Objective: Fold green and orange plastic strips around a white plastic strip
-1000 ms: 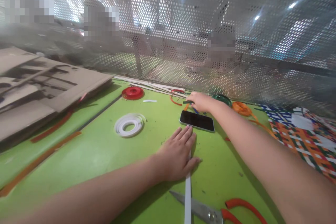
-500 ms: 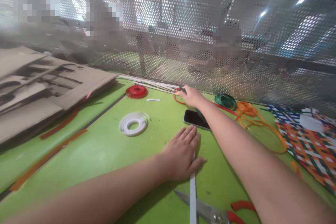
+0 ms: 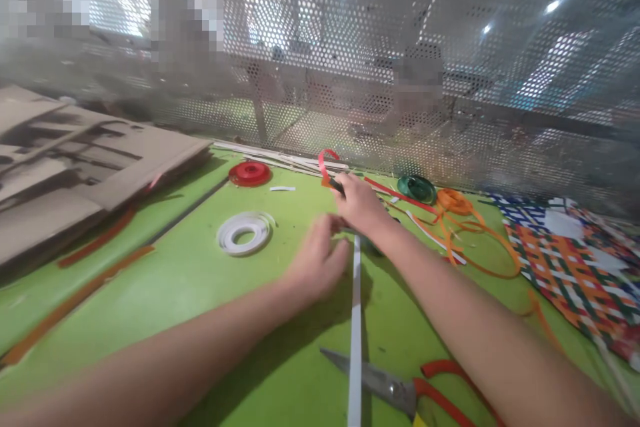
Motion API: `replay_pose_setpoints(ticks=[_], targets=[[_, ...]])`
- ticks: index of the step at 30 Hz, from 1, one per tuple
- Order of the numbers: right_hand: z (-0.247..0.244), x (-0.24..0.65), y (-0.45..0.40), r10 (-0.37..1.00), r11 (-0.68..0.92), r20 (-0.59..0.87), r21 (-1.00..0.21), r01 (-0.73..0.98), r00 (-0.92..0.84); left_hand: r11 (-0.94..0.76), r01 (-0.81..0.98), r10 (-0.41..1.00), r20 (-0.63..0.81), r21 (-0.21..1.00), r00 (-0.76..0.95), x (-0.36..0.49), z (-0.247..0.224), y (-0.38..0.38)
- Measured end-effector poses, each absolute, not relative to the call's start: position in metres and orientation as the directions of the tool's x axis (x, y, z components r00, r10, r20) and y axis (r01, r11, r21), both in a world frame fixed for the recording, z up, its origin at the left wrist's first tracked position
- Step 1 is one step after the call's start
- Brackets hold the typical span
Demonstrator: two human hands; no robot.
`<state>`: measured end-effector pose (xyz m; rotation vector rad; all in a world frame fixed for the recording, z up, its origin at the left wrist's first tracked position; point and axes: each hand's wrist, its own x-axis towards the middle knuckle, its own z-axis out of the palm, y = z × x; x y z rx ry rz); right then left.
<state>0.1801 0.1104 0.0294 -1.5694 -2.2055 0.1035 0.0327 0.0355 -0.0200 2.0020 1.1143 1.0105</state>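
My right hand [image 3: 363,203] is closed around a curled red strip [image 3: 327,163] that rises above the fingers. A short dark piece [image 3: 337,185] with an orange end sticks out of the same grip; its kind is unclear. Close by on the left, my left hand [image 3: 317,257] is raised off the table, blurred, its fingers curled in toward the right hand. Whatever it pinches is hidden. A long white strip [image 3: 356,327] runs toward me below the hands, across the blades of scissors [image 3: 393,387] with red-orange handles.
White [image 3: 245,233], red [image 3: 250,173], green [image 3: 417,189] and orange [image 3: 454,201] strip coils lie on the green table [image 3: 170,307]. Cardboard sheets [image 3: 100,153] are stacked left, a woven multicoloured mat [image 3: 555,267] lies right. A perforated metal screen [image 3: 310,93] closes the back.
My left hand has lifted off the white strip, curling its fingers beside my right hand. My right hand has come slightly nearer, with the red strip raised. The phone is now mostly hidden.
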Motion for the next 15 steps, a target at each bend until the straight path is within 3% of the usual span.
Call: replay_pose_setpoints(ticks=[3, 7, 9, 13, 15], targets=[[0.037, 0.191, 0.061, 0.880, 0.466, 0.308, -0.409, 0.784, -0.362, -0.398, 0.250, 0.910, 0.346, 0.882, 0.227, 0.031, -0.009, 0.037], [0.039, 0.193, 0.012, 0.876, 0.481, 0.279, -0.568, 0.668, -0.394, -0.352, -0.077, 0.893, 0.359, 0.933, 0.270, 0.032, 0.001, 0.021], [0.037, 0.192, -0.001, 0.908, 0.411, 0.237, -0.656, 0.633, -0.345, -0.371, -0.123, 0.869, 0.391, 0.920, 0.303, 0.030, 0.005, 0.009], [0.035, 0.192, -0.012, 0.951, 0.253, 0.112, -0.818, 0.516, -0.288, -0.573, -0.107, 0.708, 0.557, 0.812, 0.435, 0.027, 0.014, -0.004], [0.036, 0.195, -0.014, 0.955, 0.208, 0.079, -0.865, 0.456, -0.286, -0.579, -0.051, 0.737, 0.549, 0.814, 0.394, 0.029, 0.017, -0.004]])
